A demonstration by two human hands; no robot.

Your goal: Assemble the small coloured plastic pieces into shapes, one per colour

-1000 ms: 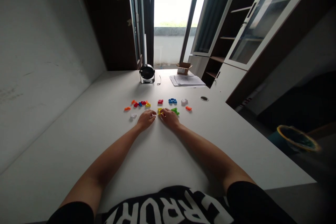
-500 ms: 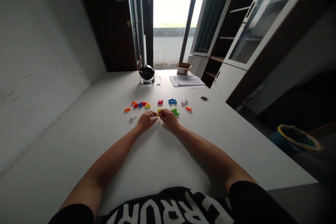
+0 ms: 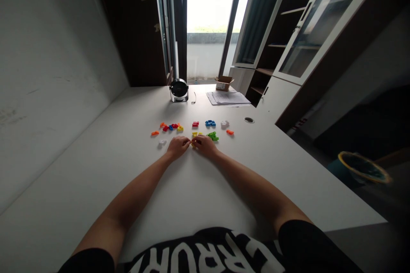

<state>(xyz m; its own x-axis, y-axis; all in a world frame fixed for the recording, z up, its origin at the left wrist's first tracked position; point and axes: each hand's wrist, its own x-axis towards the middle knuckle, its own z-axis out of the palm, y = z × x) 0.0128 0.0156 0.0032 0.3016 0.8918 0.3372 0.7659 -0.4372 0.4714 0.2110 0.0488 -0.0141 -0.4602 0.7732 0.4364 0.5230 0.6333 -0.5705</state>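
Note:
My left hand (image 3: 177,147) and my right hand (image 3: 204,145) meet at their fingertips on the white table (image 3: 134,136). Between them is a small yellow plastic piece (image 3: 193,144), partly hidden by my fingers, and a second yellow bit (image 3: 197,134) shows just beyond them. A green plastic piece (image 3: 213,137) lies beside my right fingers. Farther off are a red piece (image 3: 195,124), a blue piece (image 3: 210,123), a white piece (image 3: 224,123) and an orange piece (image 3: 229,132). Left of my left hand lie a white piece (image 3: 162,142) and a small colored cluster (image 3: 169,127).
A round black-and-silver desk fan (image 3: 178,91) and a cable stand at the far end, with papers (image 3: 228,98) and a small cardboard box (image 3: 224,83). A wall runs along the left side, and glass-door cabinets stand at the right.
My hands have drawn closer together, and their fingertips now meet over the yellow piece. The yellow plastic now shows as separate bits at the fingertips. The other pieces stay almost where they were.

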